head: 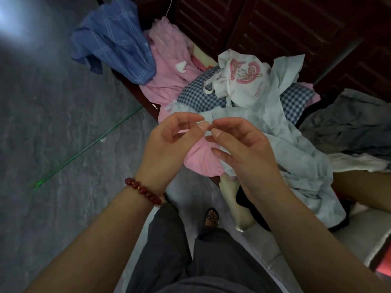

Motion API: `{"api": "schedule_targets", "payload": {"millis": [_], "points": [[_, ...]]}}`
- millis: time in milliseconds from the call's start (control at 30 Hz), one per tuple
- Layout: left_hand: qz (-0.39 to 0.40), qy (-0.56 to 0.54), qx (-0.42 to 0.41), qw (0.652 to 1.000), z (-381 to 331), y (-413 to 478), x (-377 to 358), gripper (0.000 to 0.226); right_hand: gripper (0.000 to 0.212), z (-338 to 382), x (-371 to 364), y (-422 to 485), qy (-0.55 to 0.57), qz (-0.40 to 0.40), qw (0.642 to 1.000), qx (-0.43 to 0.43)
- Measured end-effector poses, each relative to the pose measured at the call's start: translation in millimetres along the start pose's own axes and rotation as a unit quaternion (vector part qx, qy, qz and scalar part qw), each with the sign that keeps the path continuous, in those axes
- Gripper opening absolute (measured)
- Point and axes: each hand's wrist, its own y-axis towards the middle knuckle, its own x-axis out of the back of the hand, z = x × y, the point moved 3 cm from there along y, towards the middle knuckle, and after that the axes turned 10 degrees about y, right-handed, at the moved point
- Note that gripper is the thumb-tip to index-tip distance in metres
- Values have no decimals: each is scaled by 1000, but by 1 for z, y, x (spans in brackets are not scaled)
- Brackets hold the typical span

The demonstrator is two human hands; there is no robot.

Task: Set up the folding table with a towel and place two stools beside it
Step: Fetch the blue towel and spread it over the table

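Both hands are up in front of the person, working the same corner of the towel, a thin, pale, crinkly sheet. The left hand, the one with the red bead bracelet, pinches the edge between thumb and forefinger, and its other fingers are loosely curled. The right hand pinches just beside it, thumb on top, with the lower fingers tucked into the fabric.

The rest of the towel trails off to the right, draped over a messy heap of clothes. There's a pink garment and a blue plaid shirt at the far end. A navy checked cloth sits under a white bag with a pink print, and something grey is on the right.

Dark wooden panelled doors stand behind the heap. A green rod lies on the grey floor to the left. Dark trousers and a sandal show below.
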Motion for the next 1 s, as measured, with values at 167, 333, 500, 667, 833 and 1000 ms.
{"api": "schedule_targets", "payload": {"millis": [167,333,500,667,833,1000], "points": [[20,6,15,1000,-1,53,39,8,18,-7,-39,43,10,-23,1000,6],[60,25,13,998,-10,110,91,7,20,-20,-94,94,41,-58,997,1],[75,15,6,997,-19,156,148,7,16,-35,-148,138,41,-60,997,-2],[67,19,9,998,-16,187,187,9,13,-52,-186,169,12,-74,997,-13],[75,15,10,997,-20,225,207,7,12,-48,-207,202,10,-87,996,-17],[80,12,7,997,-31,280,218,11,12,-38,-222,253,26,-86,996,-18]]}}
